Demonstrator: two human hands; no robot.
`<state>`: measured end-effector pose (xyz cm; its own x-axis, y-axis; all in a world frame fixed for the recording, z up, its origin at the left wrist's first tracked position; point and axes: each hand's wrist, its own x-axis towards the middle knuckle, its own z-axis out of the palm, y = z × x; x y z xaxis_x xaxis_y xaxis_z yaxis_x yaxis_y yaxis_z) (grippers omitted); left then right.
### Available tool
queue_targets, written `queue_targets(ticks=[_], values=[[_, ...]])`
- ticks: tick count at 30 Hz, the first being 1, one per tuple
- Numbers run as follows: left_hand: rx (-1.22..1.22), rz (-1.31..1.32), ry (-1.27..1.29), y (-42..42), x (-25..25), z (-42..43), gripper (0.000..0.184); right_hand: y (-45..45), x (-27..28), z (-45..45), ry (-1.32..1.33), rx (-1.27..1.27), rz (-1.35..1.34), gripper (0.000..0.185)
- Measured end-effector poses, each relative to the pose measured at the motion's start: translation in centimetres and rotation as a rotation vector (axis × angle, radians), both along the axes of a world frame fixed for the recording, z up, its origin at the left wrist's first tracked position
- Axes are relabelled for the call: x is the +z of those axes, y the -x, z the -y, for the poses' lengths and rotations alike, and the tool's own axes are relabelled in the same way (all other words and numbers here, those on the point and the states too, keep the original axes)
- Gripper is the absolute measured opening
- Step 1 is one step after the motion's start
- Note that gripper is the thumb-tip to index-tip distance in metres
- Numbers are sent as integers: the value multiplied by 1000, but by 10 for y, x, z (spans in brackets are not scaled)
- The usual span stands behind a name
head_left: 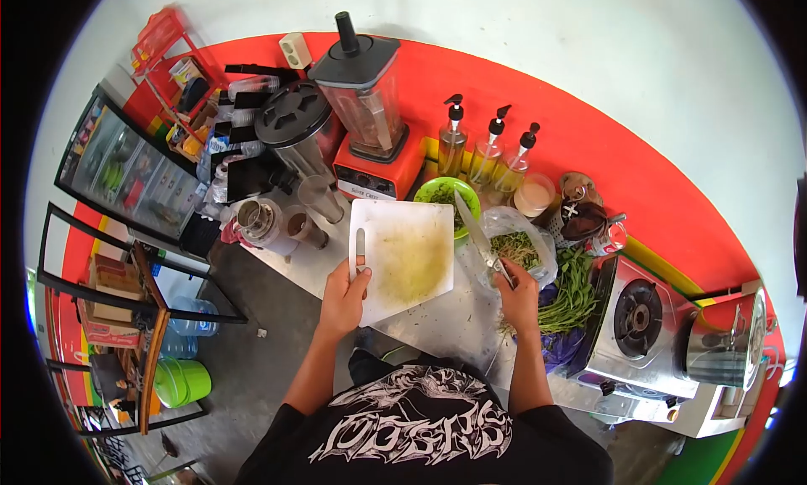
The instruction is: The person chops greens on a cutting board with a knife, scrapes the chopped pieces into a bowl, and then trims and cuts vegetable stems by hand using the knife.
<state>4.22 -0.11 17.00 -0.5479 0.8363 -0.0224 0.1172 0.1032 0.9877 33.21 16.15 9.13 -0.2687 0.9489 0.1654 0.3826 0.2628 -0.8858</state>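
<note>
My left hand (344,300) grips the lower left edge of a white cutting board (414,250), whose face carries a yellow-green stain. In my right hand (518,294) is a large knife (477,233), its blade pointing up and left toward a green bowl (447,197) with chopped greens in it. Part of that bowl is hidden behind the board and blade. Beside the knife lies a clear plastic bag (521,247) with cut stems inside. Long leafy greens (572,296) rest to the right of my right hand, partly on purple plastic.
Behind the board stand a red blender (378,170), a steel pot-like jar (298,132) and pump bottles (486,157). Glasses (319,197) are on the metal counter (450,321) at left. A gas stove (636,317) and large steel pot (725,342) are at right.
</note>
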Motion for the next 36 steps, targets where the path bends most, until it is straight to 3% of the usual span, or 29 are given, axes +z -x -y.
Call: queue_targets(ticks=[2, 6, 8, 18, 27, 36], values=[[-6, -57, 47, 1, 6, 1, 19, 4, 37, 1, -46, 111, 67, 35], [-57, -177, 32, 7, 10, 4, 20, 14, 47, -9, -170, 229, 124, 34], [-71, -209, 28, 11, 7, 6, 20, 17, 43, -14, -182, 161, 409, 35], [-132, 69, -17, 45, -24, 10, 20, 18, 29, 38, -221, -9, 256, 34], [-403, 223, -8, 77, -38, 2, 22, 33, 26, 137, -21, -248, 383, 39], [-489, 334, 104, 91, -89, 6, 21, 70, -11, 215, 133, -389, 385, 45]])
